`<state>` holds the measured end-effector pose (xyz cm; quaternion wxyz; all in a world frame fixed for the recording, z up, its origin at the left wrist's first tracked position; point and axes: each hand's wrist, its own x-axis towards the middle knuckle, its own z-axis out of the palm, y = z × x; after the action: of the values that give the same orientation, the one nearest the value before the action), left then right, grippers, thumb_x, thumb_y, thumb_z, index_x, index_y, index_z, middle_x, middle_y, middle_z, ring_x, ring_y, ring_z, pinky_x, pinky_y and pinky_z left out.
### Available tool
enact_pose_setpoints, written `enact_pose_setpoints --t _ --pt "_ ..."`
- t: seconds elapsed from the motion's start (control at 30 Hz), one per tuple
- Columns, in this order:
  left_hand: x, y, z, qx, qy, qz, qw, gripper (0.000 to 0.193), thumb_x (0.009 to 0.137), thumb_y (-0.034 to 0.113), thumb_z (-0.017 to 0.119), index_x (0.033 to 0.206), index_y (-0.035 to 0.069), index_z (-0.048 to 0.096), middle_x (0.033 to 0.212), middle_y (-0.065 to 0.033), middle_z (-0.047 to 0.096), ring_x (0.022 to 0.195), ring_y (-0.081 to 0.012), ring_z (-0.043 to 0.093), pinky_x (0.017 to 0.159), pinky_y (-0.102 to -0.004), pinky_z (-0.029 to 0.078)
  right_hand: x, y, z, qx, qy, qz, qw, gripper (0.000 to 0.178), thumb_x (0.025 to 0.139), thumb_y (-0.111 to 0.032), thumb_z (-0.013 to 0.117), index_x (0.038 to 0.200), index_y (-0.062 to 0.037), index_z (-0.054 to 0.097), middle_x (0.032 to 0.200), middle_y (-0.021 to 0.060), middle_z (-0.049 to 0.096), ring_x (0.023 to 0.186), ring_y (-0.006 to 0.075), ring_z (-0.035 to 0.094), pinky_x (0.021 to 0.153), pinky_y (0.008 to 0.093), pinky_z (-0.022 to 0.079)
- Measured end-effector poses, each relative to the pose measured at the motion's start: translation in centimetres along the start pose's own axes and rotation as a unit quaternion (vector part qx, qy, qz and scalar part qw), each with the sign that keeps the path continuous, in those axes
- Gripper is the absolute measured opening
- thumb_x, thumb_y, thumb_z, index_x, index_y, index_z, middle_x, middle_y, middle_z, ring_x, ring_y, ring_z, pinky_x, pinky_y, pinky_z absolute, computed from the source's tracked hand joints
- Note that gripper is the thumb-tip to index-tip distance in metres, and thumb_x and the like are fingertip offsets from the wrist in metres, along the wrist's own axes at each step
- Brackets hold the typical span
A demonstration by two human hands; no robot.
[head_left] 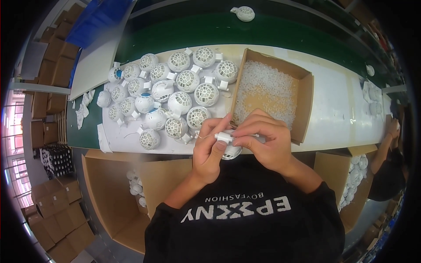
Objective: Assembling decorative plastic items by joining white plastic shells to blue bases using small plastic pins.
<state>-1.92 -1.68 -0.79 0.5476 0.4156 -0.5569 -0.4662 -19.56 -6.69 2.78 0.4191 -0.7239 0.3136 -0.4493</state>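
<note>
A white ball with a smooth, boxy plastic block on it is held just over the near edge of the white tabletop, about midway between its left and right ends. The ball is rounded and mostly hidden by the hands; the block is matte, with squared sides.

To the left, a crowd of white balls covers the tabletop from near its far edge almost to its near edge. Many have a stiff openwork lattice of curved ribs, others show smooth shell, and a few carry blue patches. Small blocks project from several. Right of them, an open brown cardboard carton with straight, thin walls holds a loose, grainy layer of small translucent pieces, thinner in the middle, where brown cardboard shows through. Crumpled white scraps lie by the tabletop's left end.

The left hand is upright, its fingers clamped on the block, with the thumb on the near side. A thin pale strand runs by its fingers. The right hand comes in with bent wrist and curled fingers; its thumb and index tips meet the block's right end, but I cannot tell whether those 2 are clamped on anything.
</note>
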Motion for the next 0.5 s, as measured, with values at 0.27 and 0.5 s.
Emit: enact_pose_setpoints --t 0.27,0.5 --pt "0.2 1.2 0.1 -0.028 -0.030 -0.061 0.997 0.046 0.105 0.028 0.051 0.135 -0.007 0.058 0.115 -0.0125 0.057 0.107 -0.0205 0.055 0.095 -0.0314 0.044 0.1 0.2 -0.8 -0.170 0.008 -0.178 0.969 0.019 0.068 0.000 0.081 0.085 -0.0007 0.072 0.081 0.0077 0.068 0.070 0.0233 0.061 0.060 0.0321 0.047" --pt "1.2 1.4 0.9 0.000 -0.052 -0.108 0.993 0.036 0.103 0.023 0.055 0.125 -0.004 0.065 0.108 -0.0138 0.060 0.106 -0.0229 0.058 0.093 -0.0316 0.045 1.5 -0.4 -3.2 -0.298 -0.062 -0.257 0.917 0.023 0.063 -0.006 0.082 0.080 -0.0026 0.067 0.078 0.0061 0.066 0.067 0.0238 0.060 0.055 0.0342 0.044"
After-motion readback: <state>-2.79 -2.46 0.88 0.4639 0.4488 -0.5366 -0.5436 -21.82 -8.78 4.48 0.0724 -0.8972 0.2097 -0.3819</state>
